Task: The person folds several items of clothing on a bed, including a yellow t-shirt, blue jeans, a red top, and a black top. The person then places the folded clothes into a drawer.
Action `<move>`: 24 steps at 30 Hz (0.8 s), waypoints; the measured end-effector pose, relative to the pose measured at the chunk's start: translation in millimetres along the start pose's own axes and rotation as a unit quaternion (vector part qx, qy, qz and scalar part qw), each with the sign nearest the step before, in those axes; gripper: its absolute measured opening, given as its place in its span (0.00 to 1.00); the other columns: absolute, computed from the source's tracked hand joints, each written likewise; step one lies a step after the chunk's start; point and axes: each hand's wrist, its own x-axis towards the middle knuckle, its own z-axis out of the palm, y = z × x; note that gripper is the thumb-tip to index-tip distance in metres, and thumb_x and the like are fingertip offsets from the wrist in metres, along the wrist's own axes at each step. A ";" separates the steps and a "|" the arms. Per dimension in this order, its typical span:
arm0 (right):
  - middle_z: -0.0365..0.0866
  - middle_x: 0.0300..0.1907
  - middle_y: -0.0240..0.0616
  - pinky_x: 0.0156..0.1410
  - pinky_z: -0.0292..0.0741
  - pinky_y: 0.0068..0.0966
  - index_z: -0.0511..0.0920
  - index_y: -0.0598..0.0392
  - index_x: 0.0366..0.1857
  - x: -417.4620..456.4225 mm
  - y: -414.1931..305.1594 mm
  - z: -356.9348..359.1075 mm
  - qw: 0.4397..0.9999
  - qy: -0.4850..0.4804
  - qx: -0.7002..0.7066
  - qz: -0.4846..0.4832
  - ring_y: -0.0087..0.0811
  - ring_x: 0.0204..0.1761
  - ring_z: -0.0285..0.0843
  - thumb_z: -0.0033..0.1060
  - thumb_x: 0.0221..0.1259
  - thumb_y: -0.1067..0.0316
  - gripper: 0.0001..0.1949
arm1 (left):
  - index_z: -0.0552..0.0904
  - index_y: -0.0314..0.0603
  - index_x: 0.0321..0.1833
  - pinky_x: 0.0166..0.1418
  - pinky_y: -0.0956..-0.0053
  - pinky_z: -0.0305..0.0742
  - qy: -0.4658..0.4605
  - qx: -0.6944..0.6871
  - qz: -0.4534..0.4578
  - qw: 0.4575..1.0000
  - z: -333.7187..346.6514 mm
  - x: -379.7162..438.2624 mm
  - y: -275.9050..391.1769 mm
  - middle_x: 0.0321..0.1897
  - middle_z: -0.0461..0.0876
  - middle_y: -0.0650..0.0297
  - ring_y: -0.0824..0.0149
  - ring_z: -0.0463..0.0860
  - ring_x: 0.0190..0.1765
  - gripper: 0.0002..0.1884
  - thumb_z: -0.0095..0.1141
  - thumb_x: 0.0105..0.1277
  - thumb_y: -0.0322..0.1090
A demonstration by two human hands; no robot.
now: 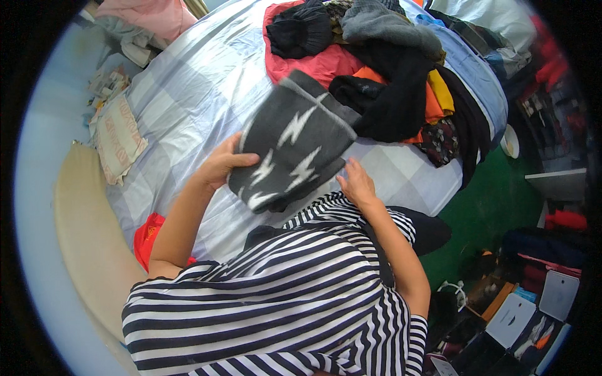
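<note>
A folded dark grey knit garment (296, 145) with white lightning-bolt shapes is held up over the bed in front of me. My left hand (228, 162) grips its left edge, thumb on top and fingers underneath. Close to the lower right edge is my right hand (360, 183), its fingers apart and holding nothing; I cannot tell if the fingertips brush the cloth. Beyond the garment lies a heap of clothes, with a black garment (395, 103), a grey fleecy garment (385, 28) and a coral-red cloth (301, 63).
The bed has a pale checked sheet (188, 98). A patterned pillow (120, 138) lies at the left, beside a beige headboard (89, 211). A red cloth (148, 239) is by my left elbow. Green floor (494, 197) and boxes (510, 319) are at the right.
</note>
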 end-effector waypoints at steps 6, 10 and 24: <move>0.82 0.50 0.46 0.55 0.75 0.39 0.83 0.54 0.42 -7.5 14.2 -10.6 0.999 -0.019 -0.007 0.025 0.47 0.51 0.79 0.59 0.61 0.59 0.12 | 0.76 0.34 0.53 0.55 0.69 0.74 0.082 0.421 -0.004 0.903 -39.3 36.9 -96.3 0.43 0.83 0.53 0.62 0.81 0.49 0.31 0.74 0.47 0.40; 0.84 0.30 0.46 0.43 0.77 0.42 0.84 0.53 0.32 0.6 -12.8 -39.3 0.999 0.012 -0.018 0.024 0.48 0.35 0.82 0.60 0.60 0.56 0.12 | 0.76 0.34 0.54 0.59 0.65 0.72 0.088 0.438 -0.011 0.894 -34.9 30.3 -86.8 0.50 0.80 0.48 0.54 0.79 0.55 0.34 0.74 0.46 0.46; 0.71 0.59 0.41 0.61 0.74 0.38 0.74 0.56 0.58 37.4 -138.3 -31.9 0.929 -0.149 0.058 -0.334 0.45 0.59 0.72 0.67 0.54 0.64 0.25 | 0.83 0.35 0.51 0.55 0.72 0.70 0.138 0.237 -0.031 0.961 -166.9 88.5 -160.2 0.39 0.82 0.62 0.67 0.77 0.47 0.28 0.44 0.75 0.56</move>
